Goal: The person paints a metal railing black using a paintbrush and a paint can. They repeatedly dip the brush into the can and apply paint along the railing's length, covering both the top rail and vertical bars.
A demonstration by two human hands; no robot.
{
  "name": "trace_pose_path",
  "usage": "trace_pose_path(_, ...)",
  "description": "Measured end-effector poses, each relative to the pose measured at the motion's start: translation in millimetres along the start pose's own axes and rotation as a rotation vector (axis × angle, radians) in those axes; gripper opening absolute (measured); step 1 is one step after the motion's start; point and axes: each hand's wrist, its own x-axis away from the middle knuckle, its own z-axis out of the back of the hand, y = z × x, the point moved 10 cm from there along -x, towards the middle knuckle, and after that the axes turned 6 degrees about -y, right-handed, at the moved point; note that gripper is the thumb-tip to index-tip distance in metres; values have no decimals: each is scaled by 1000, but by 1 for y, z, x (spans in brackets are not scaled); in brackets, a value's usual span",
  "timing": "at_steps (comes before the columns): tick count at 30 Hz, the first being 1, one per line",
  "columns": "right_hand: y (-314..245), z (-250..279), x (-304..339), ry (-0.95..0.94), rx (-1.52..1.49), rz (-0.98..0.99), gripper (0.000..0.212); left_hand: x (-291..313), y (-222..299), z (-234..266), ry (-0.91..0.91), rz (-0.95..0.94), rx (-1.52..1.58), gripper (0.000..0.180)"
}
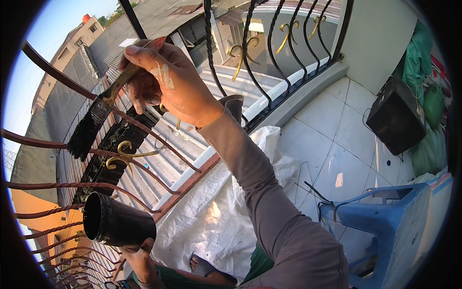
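In my raised right hand (180,89) is a paintbrush (91,124), gripped by its wooden handle. Its wide bristles are coated black and hang beside the reddish-brown twisted bars of a metal railing (94,185); whether they touch a bar I cannot tell. Lower down, my left hand (138,257) supports a black cylindrical can (127,222) from below. The can is tilted, with its open mouth toward the railing, and its inside looks dark. Gold-coloured scroll ornaments (126,156) sit on the bars behind the brush.
White plastic sheeting (207,226) covers floor along the railing. Glossy black bars (248,58) stand farther along. At right are a blue plastic stool (368,214), a black box (397,115) and green bags (417,62) on white tiles (315,144). Corrugated roofs (144,185) lie beyond the railing.
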Motion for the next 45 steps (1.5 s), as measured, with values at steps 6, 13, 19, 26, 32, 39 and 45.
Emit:
trace_pose_path(6, 24, -36, 2, -92, 75, -77, 29, -10, -13, -12, 48, -2, 127, 75)
trace_pose_path(13, 1, -73, 8, -250, 245, -40, 20, -31, -22, -29, -75, -123, 241, 86)
trace_pose_path(19, -5, -81, 8, -189, 369, -45, 25, -32, -19, -32, -192, -103, 343, 79)
trace_pose_path(26, 34, -116, 3, -266, 641, -170, 44, -17, -24, -5, -194, -121, -28, 71)
trace_pose_path(32, 44, -154, 16, -355, 709, -113, 44, -22, -17, -9, -207, -158, 133, 98)
trace_pose_path(39, 62, -154, 26, -547, 1017, -332, 34, -23, -1, -22, -170, -299, 19, 102)
trace_pose_path(45, 46, -162, 34, -732, 1005, -220, 22, -24, 4, -21, -136, -361, -8, 104)
